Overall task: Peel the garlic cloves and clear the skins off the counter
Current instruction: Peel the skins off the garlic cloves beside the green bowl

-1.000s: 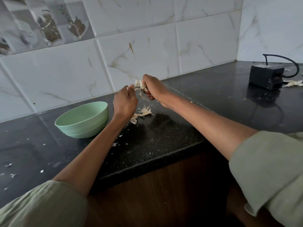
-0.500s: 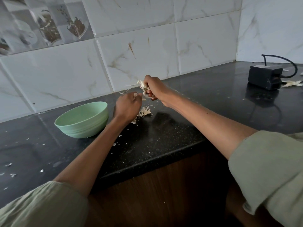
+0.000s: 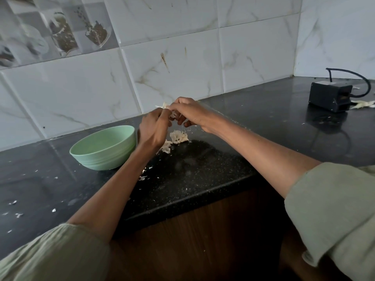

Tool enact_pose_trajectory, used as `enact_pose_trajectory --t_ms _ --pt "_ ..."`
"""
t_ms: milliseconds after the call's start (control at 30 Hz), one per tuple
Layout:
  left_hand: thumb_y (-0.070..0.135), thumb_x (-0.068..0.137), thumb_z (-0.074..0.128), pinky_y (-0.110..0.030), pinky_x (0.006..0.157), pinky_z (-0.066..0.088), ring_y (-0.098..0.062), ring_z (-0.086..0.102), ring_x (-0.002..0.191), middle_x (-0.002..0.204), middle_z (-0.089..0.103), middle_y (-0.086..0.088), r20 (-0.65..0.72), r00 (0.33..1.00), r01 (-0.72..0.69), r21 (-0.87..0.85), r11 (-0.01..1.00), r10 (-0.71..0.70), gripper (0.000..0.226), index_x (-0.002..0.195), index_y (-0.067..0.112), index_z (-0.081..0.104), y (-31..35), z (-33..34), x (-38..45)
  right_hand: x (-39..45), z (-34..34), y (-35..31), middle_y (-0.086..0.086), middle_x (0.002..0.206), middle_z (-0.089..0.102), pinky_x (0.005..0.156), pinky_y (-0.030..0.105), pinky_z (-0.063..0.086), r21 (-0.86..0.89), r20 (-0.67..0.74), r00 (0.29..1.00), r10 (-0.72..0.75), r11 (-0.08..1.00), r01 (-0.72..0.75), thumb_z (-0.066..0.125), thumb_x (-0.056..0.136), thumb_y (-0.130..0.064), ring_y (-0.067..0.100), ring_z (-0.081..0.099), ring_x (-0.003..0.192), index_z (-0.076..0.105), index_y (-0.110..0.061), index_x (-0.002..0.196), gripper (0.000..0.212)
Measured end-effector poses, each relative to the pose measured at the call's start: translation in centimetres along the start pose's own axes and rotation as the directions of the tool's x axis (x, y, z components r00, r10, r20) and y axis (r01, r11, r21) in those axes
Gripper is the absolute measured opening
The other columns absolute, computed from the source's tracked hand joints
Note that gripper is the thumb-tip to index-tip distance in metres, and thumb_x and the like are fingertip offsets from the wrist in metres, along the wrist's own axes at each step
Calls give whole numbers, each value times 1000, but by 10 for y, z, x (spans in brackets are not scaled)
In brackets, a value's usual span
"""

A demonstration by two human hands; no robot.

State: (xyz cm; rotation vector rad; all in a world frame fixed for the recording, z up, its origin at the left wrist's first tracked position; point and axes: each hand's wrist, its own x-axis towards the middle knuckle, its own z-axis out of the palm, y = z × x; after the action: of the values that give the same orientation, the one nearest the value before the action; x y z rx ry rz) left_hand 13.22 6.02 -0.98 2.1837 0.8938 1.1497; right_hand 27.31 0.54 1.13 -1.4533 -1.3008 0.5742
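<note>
Both hands are up over the black countertop (image 3: 203, 169), close to its back edge by the tiled wall. The left hand (image 3: 153, 128) and the right hand (image 3: 188, 113) meet fingertip to fingertip, and pinched between them is a garlic clove (image 3: 172, 114), pale and mostly hidden by the fingers. A strip of papery skin (image 3: 162, 105) sticks out above the left fingers. Both hands have their fingers curled in tight on that clove; how much of it is already bare, the view does not tell.

Directly below the hands, a pile of garlic skins (image 3: 178, 137) lies on the counter, with a smaller clump (image 3: 166, 147) just beside it, touching the left wrist's outline. Just left of that, a mint-green bowl (image 3: 97, 157) sits upright, near the back edge; its inside shows nothing that can be made out. Small white flakes (image 3: 143, 178) dot the counter toward the front edge and off to the far left.

Over in the right back corner stands a small black box with a cord (image 3: 329, 96), and more pale peelings (image 3: 363, 104) lie just beside it on its right.
</note>
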Motion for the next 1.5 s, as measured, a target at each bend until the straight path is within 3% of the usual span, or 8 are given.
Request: enact_pose_trajectory --t_ms 333,533,633,867,1100,1233,1300,1500 --pt "45 115 34 -17 44 41 -10 56 52 84 68 -6 9 999 48 -163 985 -47 40 113 9 53 -9 6 11 3 1 2 1 84 62 68 29 46 33 77 997 7 999 -10 52 107 -43 13 58 75 56 -17 105 26" --pt "52 114 31 -25 50 43 -12 57 58 83 65 -8 51 994 108 -288 951 -97 48 123 10 54 -9 4 13 2 7 3 -2 79 61 61 24 44 -2 147 989 -26 1000 26 39 111 -52 8 53 63 52 -9 136 51" --pt "59 112 27 -27 63 51 -12 64 73 94 68 -5 96 989 136 -319 938 -111 55 135 21 60 -9 5 12 1 8 2 -2 86 61 66 24 41 -81 120 990 -73 993 83 37 112 -49 6 52 70 54 -7 127 48" --pt "38 117 28 -20 46 35 -3 43 46 58 47 10 84 979 205 -390 898 -188 45 119 7 62 0 9 11 1 7 4 3 79 50 57 25 43 -84 139 982 -125 987 138 45 111 -47 11 48 62 46 -16 99 33" --pt "30 113 30 -36 65 46 -18 54 68 81 64 -5 -103 987 100 -200 975 -123 41 104 8 62 -5 12 13 8 18 5 5 74 50 54 30 42 -71 135 977 -164 982 174 40 114 -37 14 45 57 39 -14 97 29" --pt "21 112 32 -31 59 38 -12 50 67 76 57 1 -217 970 83 -117 990 -107 35 91 9 56 -1 13 11 7 25 5 -14 70 57 60 38 37 -56 123 975 -186 980 194 36 115 -34 22 38 65 37 -13 97 28" --pt "19 112 33 -22 54 35 -10 47 65 73 55 2 -266 959 71 -93 993 -94 33 87 9 53 0 14 10 8 28 5 1 72 43 65 41 34 -89 97 974 -206 973 214 37 114 -36 20 36 67 37 -17 92 30" --pt "17 110 36 -18 50 33 -10 48 64 73 56 0 -285 955 65 -83 994 -86 32 93 1 57 2 17 7 6 26 2 -9 78 43 71 28 34 -144 76 970 -230 960 239 34 115 -31 2 41 68 36 -21 86 31"
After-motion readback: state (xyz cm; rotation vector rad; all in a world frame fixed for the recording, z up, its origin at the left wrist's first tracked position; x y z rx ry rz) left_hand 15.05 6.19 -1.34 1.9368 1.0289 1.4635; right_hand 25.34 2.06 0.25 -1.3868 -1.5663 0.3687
